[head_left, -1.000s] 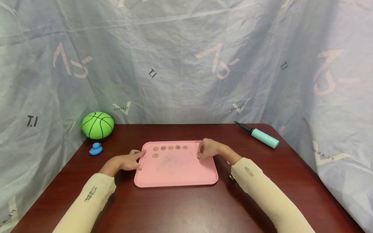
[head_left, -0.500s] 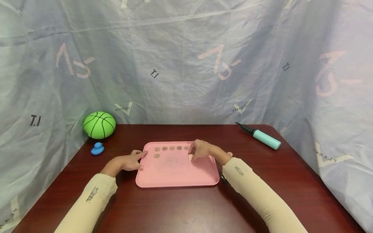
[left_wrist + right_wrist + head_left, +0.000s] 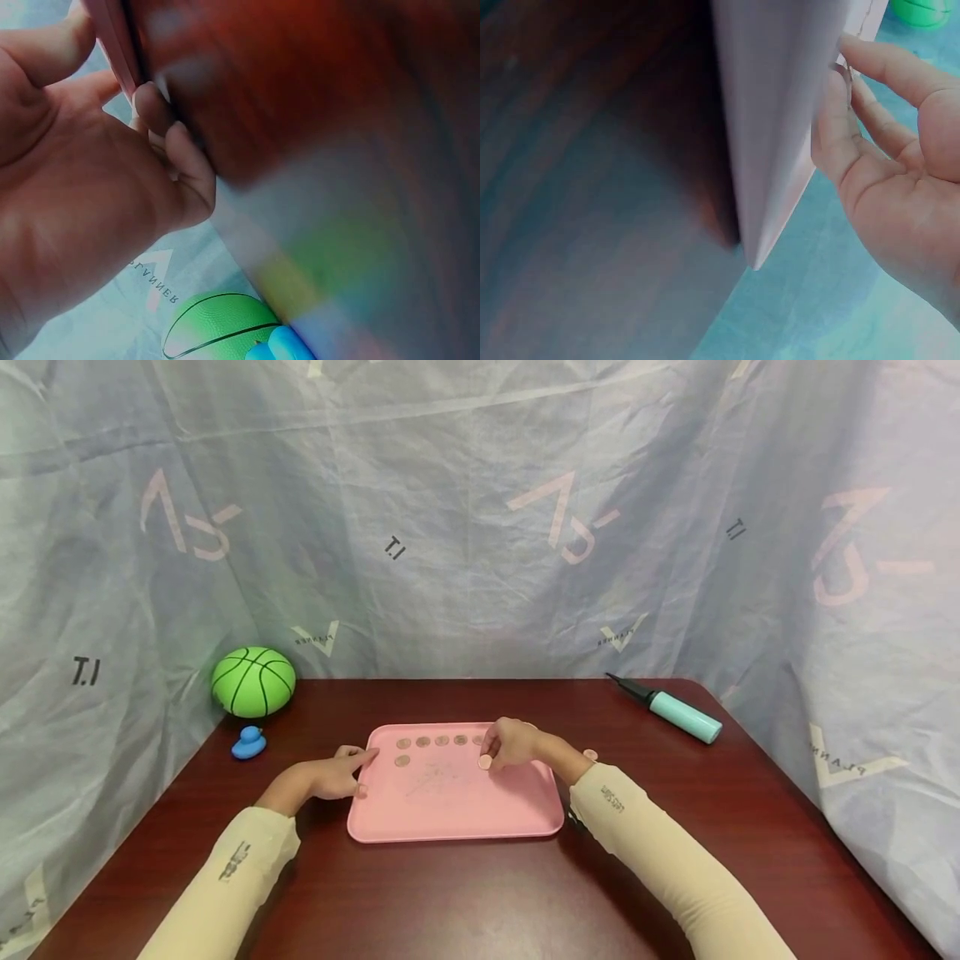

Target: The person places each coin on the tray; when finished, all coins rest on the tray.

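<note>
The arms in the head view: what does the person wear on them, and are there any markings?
Both arms wear long cream sleeves down to the wrist. The left sleeve and right sleeve each carry a small dark printed mark, too small to read. The left hand and right hand are bare.

The right hand [image 3: 512, 745] covers the last coin of the row along the tray's [image 3: 450, 814] far edge. The coin [image 3: 845, 73] between its fingers is half hidden. The left wrist view is blurred; its green ball [image 3: 221, 326] is cropped.
</note>
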Demonstrator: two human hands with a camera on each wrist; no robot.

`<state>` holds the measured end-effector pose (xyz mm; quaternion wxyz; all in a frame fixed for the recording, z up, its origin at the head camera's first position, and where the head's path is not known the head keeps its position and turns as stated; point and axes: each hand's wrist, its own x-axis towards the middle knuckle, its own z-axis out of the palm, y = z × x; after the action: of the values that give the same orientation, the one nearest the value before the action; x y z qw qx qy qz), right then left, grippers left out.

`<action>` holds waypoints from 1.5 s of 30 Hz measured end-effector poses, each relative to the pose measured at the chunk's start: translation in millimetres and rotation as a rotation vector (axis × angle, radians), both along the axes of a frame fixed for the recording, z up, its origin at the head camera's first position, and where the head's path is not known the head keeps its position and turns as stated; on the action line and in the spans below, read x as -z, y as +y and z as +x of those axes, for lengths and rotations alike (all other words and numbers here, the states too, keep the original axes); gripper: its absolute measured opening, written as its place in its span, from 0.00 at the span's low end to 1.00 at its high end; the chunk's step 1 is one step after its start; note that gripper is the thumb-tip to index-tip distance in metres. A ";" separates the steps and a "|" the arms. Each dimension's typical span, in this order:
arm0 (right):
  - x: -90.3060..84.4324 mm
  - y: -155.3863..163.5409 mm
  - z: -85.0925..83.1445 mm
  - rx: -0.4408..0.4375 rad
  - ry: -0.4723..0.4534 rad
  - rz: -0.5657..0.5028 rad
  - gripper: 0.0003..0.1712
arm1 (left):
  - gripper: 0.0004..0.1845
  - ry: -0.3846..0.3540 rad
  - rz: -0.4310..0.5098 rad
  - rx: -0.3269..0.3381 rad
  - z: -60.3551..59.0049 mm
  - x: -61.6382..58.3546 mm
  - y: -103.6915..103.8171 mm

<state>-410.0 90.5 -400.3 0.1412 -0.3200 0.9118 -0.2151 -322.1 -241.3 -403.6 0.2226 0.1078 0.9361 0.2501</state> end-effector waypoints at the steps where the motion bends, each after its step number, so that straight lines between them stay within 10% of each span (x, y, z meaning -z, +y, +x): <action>1: -1.0 -1.8 0.6 -0.003 0.023 0.025 0.11 | 0.44 -0.004 -0.004 0.000 0.2 0.2 -0.3; 12: -7.2 -20.3 8.9 -0.039 0.131 0.211 0.03 | 0.46 -0.014 0.000 0.005 3.3 1.9 -0.9; 30: -5.4 -40.3 9.6 -0.131 -0.046 0.087 0.04 | 0.45 0.004 0.012 0.006 0.0 5.7 -2.8; 45: 3.1 -71.0 12.7 -0.106 0.121 0.103 0.06 | 0.45 -0.006 0.006 -0.002 4.8 -1.2 3.0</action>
<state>-397.3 19.6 -403.4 0.1134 -0.3725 0.9103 -0.1405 -317.3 -238.3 -402.4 0.2248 0.1068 0.9348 0.2533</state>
